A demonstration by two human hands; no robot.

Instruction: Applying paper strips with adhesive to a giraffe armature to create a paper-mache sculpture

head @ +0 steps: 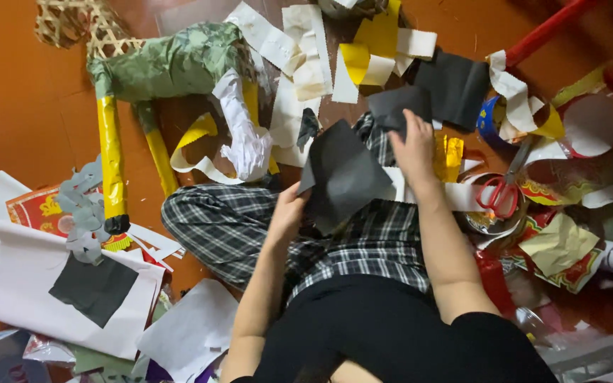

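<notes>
The orange floor (15, 106), filling the left of the frame, is strewn with cut paper. In the upper left lies the largest piece of work, a paper-covered animal figure (172, 67) with a green body, yellow legs and a bare woven bamboo end. It looks partly covered, with that bamboo still exposed.

At lower left a white sheet (30, 284) carries a black paper square (95, 287). White and yellow paper strips (321, 57) pile up at top centre.

Over the plaid-trousered lap at centre, a sheet of black paper (342, 177) is held up. The left hand (289, 213) pinches its lower left edge, and the right hand (414, 149) grips a second, smaller black piece (399, 106) just above.

Red-handled scissors (504, 188) lie idle at right, just beside the right hand. The black paper appears cut but not yet applied.
</notes>
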